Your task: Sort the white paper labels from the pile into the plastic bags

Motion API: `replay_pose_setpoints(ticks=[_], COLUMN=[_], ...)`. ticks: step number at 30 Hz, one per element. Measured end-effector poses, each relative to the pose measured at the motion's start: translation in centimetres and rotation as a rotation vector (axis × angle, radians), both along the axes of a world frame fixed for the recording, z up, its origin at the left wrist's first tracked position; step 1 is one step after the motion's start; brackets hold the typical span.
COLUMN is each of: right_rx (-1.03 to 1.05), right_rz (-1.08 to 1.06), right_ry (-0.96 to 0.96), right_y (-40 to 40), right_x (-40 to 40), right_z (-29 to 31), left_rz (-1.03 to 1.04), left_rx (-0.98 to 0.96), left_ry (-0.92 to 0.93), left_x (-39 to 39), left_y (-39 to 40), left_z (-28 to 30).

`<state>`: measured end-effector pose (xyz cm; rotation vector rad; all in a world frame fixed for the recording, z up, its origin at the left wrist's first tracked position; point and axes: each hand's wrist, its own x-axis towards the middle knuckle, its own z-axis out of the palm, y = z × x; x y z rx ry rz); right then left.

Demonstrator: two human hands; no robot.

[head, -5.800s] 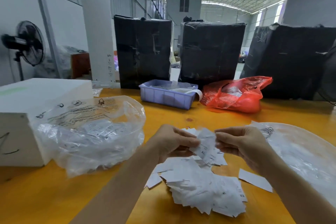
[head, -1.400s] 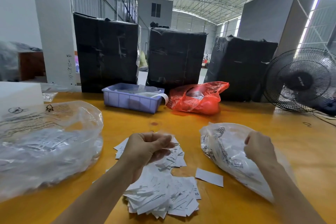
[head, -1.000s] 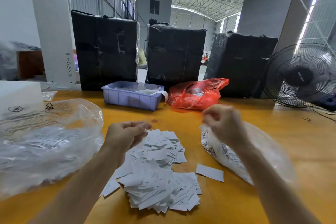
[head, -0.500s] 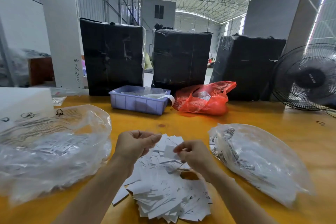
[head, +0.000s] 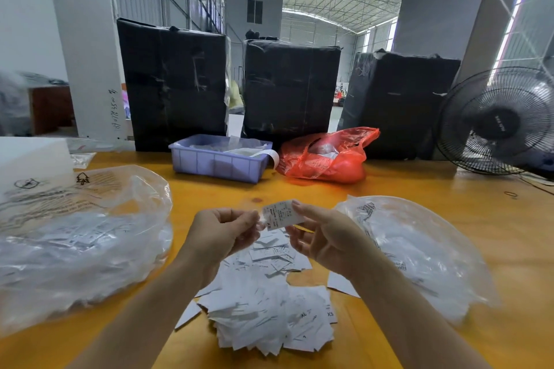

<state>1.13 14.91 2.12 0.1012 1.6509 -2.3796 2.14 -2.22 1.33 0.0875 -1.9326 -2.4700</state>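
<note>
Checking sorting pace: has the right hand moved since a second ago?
Yes. The right hand came down from above the right plastic bag leftward, over the label pile.

left bag (head: 75, 237): cut by left edge | label (head: 280, 214) small print: unreadable

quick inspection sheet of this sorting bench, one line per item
surface: orange table, glossy.
job's things: one label marked XS held up between both hands; label pile near the front edge; left clear bag and right clear bag either side, both with labels inside.
clutter: purple bin, red bag, white box.
grippers: left hand and right hand each pinch the label.
cables: thin dark cord on the table by the fan.
surroundings: three black-wrapped bales behind the table, warehouse hall.
</note>
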Motion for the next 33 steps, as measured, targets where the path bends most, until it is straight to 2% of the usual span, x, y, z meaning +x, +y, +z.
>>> replay_pose_setpoints(ticks=[7, 12, 17, 24, 28, 33], right_rx=[-0.202, -0.155, -0.117, 0.211, 0.331, 0.417], right_rz=[-0.019, -0.073, -0.149, -0.132, -0.118, -0.114], right_ry=[0.01, 0.065, 0.255, 0.588, 0.656, 0.704], right_y=[0.0, 0.2, 1.2, 1.1, 0.5, 0.2], right_x=[0.1, 0.1, 1.0, 2.8, 3.2, 3.2], right_z=[0.4, 0.6, 2.4, 4.5, 4.4, 4.2], left_rz=[0.037, -0.001, -0.104, -0.178, -0.18, -0.102], left_rx=[-0.053, 0.001, -0.059, -0.096, -0.108, -0.216], left_ry=[0.01, -0.016, -0.002, 0.035, 0.042, 0.087], left_x=[0.0, 0.5, 1.4, 1.9, 2.0, 1.7], left_y=[-0.3, -0.6, -0.1, 0.5, 0.6, 0.7], left_z=[0.4, 1.1, 1.5, 2.1, 2.1, 1.7])
